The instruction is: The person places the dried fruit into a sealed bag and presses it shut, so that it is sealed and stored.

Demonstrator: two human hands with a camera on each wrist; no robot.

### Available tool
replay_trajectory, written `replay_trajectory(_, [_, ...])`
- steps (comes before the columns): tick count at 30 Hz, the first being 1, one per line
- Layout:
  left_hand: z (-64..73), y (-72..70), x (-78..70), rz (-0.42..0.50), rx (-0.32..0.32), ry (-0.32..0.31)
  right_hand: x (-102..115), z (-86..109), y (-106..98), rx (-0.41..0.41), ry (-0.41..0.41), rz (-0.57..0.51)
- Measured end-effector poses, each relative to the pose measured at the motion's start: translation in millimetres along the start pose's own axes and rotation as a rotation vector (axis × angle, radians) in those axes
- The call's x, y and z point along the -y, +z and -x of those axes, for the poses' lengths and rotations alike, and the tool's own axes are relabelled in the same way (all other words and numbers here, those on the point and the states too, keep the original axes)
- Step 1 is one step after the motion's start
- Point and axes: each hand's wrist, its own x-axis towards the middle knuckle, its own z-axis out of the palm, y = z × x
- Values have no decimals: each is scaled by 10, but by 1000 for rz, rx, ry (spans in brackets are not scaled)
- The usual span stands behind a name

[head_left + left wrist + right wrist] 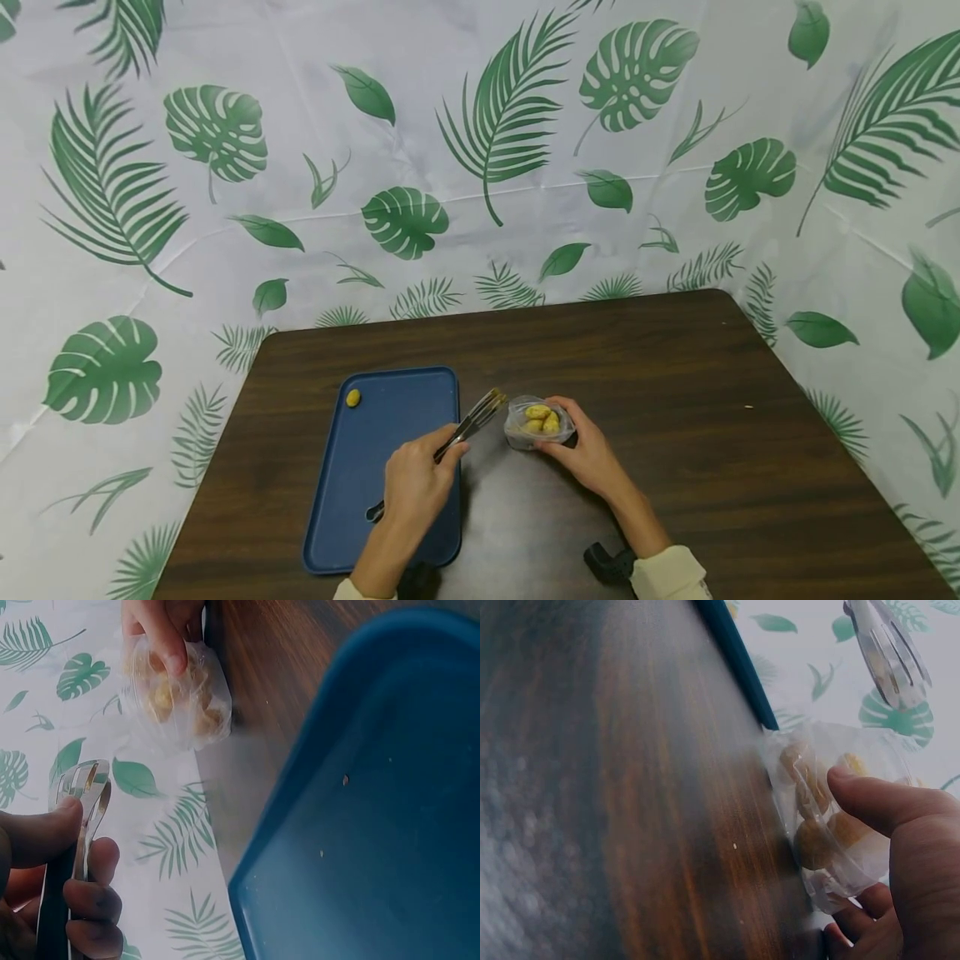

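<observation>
In my left hand I grip a pair of metal tongs with dark handles, thumb on one side and fingers curled round the other. Their slotted tips point toward a clear plastic bag, a short way to its left. Several yellow-brown, rounded food pieces sit inside the bag, which gapes at the top. My right hand holds the bag from its right side, the thumb pressed along the plastic. One similar yellow piece lies in the far left corner of the blue tray.
The blue tray lies left on the dark wooden table, partly under my left forearm. Small crumbs dot the tray. A black strap-like object is by my right wrist. A leaf-printed cloth hangs behind the table.
</observation>
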Motion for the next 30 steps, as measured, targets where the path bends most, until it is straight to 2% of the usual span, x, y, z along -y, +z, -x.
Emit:
replay_trajectory(10, [-15,73,-86,24,22,53,-26,-1,-21,5,10,7])
replay_trajectory(15, [-21,109,-126,6,12,78,-16,3,-17,9,19,3])
replay_trajectory(26, [-52,143,-219,20,53,87,-9,-2,-18,11,10,-5])
replay_trajectory(30, [-56,158,-234,30,49,92,-22,-2,-6,9,-6,3])
